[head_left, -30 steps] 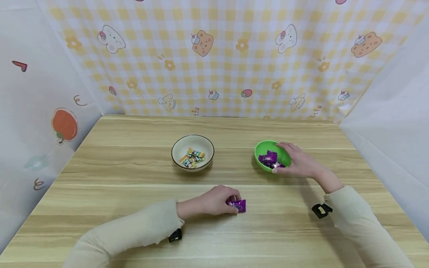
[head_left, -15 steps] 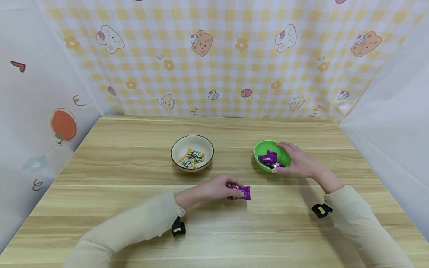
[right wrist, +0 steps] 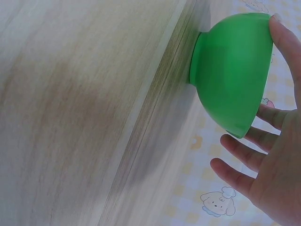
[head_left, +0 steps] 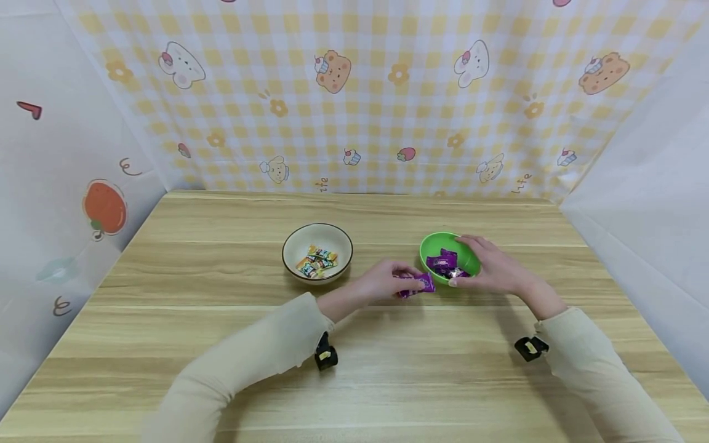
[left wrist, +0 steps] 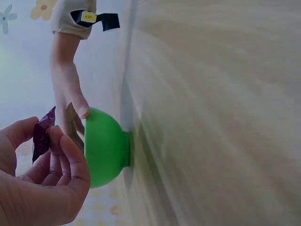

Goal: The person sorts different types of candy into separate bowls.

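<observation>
My left hand (head_left: 383,280) pinches a purple-wrapped candy (head_left: 426,282) between thumb and fingertips. In the head view the candy overlaps the near left rim of the green bowl (head_left: 429,244). The left wrist view shows the wrapper (left wrist: 43,135) raised off the table, beside the bowl's open side. My right hand (head_left: 495,268) holds that bowl at its right side, thumb at the near rim and fingers at the far one. In the right wrist view the bowl (right wrist: 235,70) stands on its foot with the thumb and fingers spread across its rim. Several purple candies (head_left: 443,263) lie inside it.
A cream bowl (head_left: 299,240) with a dark rim stands left of the green one, holding several yellow wrapped candies (head_left: 319,261). Both stand on a wood-grain table (head_left: 388,381). A yellow checked cloth (head_left: 365,117) hangs behind the table, with white sheets at both sides.
My left hand has lifted the purple candy from the middle of the table and carried it forward and right to the green bowl. The right hand and both bowls have stayed in place.
</observation>
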Demonstrator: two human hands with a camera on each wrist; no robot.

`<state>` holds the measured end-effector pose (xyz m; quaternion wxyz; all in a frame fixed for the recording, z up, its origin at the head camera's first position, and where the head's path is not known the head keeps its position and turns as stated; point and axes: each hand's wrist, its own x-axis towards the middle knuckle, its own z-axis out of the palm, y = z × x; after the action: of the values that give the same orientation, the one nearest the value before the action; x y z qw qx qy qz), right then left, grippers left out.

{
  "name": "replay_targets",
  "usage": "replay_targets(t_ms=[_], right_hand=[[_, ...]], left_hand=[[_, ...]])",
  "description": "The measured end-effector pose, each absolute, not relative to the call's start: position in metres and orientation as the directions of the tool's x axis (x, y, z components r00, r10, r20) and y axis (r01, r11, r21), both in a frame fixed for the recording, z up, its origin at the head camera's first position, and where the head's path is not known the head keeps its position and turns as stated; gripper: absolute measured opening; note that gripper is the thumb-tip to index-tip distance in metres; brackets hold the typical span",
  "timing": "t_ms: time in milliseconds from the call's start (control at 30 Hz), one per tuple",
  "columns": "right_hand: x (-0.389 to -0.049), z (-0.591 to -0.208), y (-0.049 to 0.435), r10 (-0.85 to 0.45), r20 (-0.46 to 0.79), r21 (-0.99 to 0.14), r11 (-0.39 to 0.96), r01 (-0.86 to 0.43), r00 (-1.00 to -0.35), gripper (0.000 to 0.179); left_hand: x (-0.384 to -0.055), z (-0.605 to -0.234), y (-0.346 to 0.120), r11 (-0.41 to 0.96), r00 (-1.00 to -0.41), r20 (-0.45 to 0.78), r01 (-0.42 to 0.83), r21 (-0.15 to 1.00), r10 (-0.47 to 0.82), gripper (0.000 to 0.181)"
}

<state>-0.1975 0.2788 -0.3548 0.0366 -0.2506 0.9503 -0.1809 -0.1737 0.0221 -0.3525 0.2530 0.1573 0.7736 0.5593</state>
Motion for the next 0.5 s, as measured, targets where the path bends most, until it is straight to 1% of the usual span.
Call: replay_targets(t_ms=[300, 500], right_hand=[[-0.198, -0.356, 0.280, -0.487, 0.023, -0.363, 0.810, -0.462, -0.873, 0.091], [-0.197, -0.355, 0.280, -0.476, 0.022, -0.367, 0.814, -0.450, -0.879, 0.092]], left_hand=[[-0.198, -0.344, 0.044, 0.249, -0.870, -0.162, -0.046, 0.967, 0.466, 0.024], [-0.212, -0.347, 0.056, 0.264, -0.902, -0.154, -0.046, 0.963, 0.404, 0.022]])
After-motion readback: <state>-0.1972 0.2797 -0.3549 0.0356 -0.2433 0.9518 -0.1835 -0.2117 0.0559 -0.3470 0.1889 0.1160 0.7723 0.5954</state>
